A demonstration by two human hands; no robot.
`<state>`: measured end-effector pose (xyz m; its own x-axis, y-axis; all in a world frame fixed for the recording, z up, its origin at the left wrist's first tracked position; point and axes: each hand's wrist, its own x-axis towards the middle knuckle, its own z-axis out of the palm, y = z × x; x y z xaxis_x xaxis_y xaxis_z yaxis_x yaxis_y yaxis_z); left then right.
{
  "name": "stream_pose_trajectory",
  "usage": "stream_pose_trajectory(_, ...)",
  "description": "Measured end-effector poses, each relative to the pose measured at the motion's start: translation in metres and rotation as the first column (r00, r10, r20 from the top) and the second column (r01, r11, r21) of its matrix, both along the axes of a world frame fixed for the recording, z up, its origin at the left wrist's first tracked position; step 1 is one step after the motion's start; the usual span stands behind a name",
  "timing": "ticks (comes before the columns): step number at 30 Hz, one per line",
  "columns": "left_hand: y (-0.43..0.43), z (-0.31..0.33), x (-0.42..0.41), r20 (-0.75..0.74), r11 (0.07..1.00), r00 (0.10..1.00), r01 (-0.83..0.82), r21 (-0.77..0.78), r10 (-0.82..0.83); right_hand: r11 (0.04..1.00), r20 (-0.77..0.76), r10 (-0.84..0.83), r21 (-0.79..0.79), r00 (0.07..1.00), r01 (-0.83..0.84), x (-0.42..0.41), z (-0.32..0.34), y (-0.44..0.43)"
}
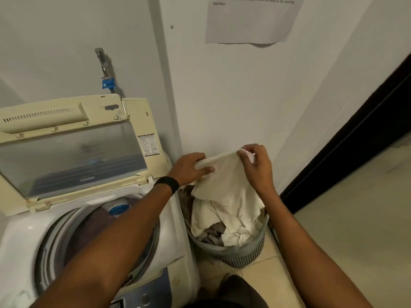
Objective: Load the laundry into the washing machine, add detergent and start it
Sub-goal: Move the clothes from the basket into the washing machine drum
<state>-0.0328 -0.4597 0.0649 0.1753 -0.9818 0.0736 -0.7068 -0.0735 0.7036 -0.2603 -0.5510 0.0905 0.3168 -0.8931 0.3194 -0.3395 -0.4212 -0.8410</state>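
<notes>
The left hand (191,167) has its grip clamped on one top corner of the cloth (224,181), and the right hand (258,167) pinches the other. The cloth hangs long-axis down above the basket (244,252), its tail still among the heap there. The drum (100,230) lies to the left, lid up, just beside the basket. The left hand is nearer, so the carry likely goes leftward over the rim.

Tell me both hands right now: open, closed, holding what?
Left hand: grips one top corner of the cream cloth.
Right hand: pinches the same cloth's other top corner, above the laundry basket.
</notes>
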Motion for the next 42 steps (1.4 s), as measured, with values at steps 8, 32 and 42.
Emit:
stream_pose_trajectory(8,0.002,0.032,0.016,-0.120,0.989,0.993,-0.018,-0.146,0.000,0.989,-0.028,0.023,0.145,0.999,-0.019,-0.015,0.031,0.005)
stream_pose_trajectory(32,0.012,0.096,-0.020,-0.466,0.899,0.883,-0.255,-0.357,0.065,0.898,0.036,0.378,0.229,0.925,-0.375,0.012,0.073,0.034)
stream_pose_trajectory(42,0.012,0.098,-0.035,-0.567,0.887,0.812,-0.356,-0.295,0.138,0.904,-0.126,0.420,0.153,0.899,-0.400,0.014,0.069,0.033)
